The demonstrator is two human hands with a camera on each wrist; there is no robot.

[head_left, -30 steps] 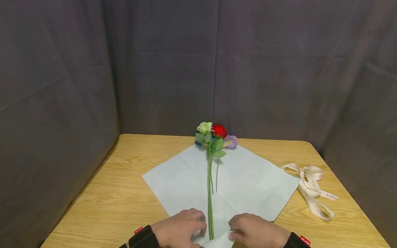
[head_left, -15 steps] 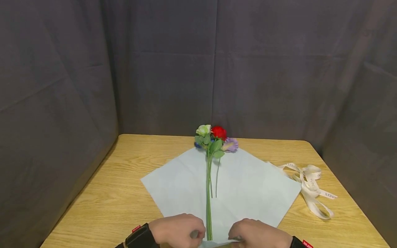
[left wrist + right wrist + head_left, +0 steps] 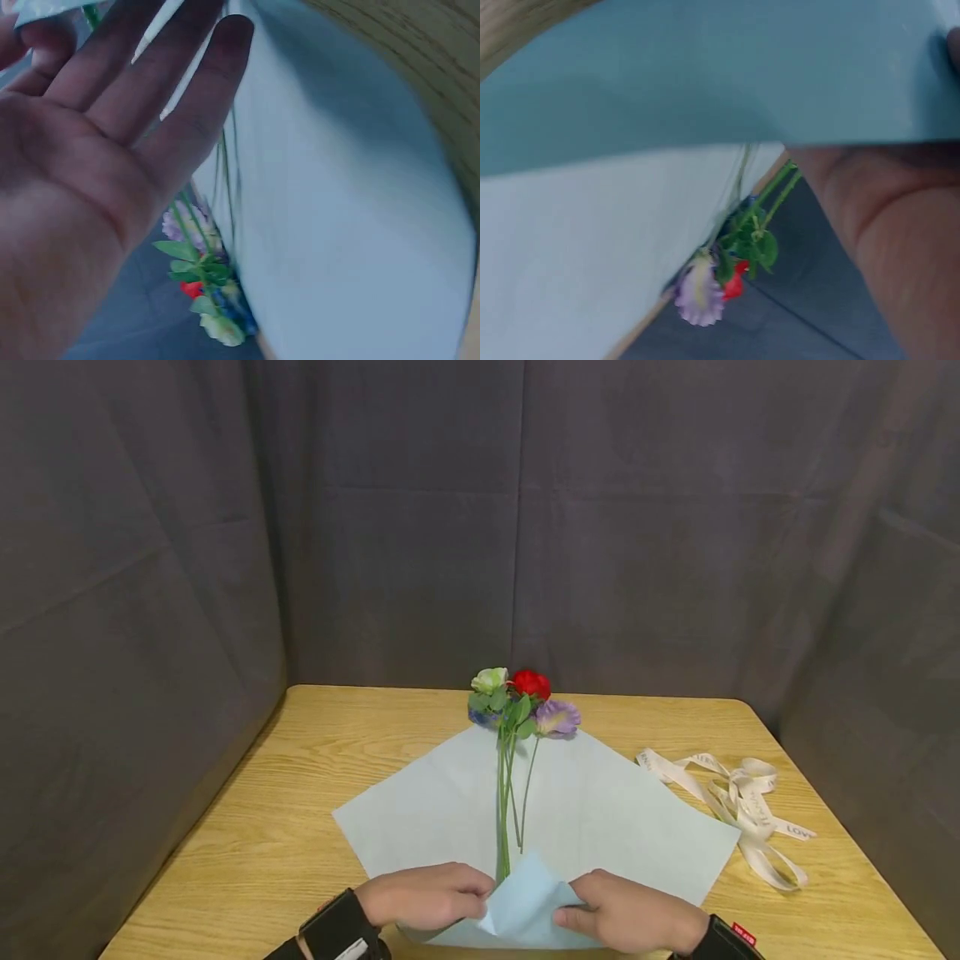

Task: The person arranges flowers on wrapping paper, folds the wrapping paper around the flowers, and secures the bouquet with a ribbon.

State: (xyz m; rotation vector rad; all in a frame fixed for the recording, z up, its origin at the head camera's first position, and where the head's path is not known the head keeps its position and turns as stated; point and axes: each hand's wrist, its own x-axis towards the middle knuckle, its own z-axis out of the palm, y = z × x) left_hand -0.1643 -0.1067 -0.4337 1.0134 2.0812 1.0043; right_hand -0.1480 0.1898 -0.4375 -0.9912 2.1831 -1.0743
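A sheet of pale blue wrapping paper (image 3: 615, 827) lies on the table with its near corner folded up over the lower ends of the flower stems. My left hand (image 3: 427, 897) pinches the left side of that fold between thumb and forefinger; its other fingers (image 3: 202, 105) extend loosely in the left wrist view. On the fold's right side, my right hand (image 3: 630, 912) grips the paper, thumb on top. The stems run up to a white-green flower (image 3: 489, 679), a red flower (image 3: 531, 683), a purple flower (image 3: 557, 718) and a partly hidden blue flower (image 3: 483, 717).
A cream printed ribbon (image 3: 753, 810) lies in loose loops right of the paper, one end close to the paper's edge. The wooden table (image 3: 262, 827) is bounded by dark grey cloth (image 3: 405, 568) at the back and sides.
Both hands have taken the paper's near corner and folded it upward over the stem ends. The sheet and flowers have shifted slightly toward me, and more of the ribbon shows.
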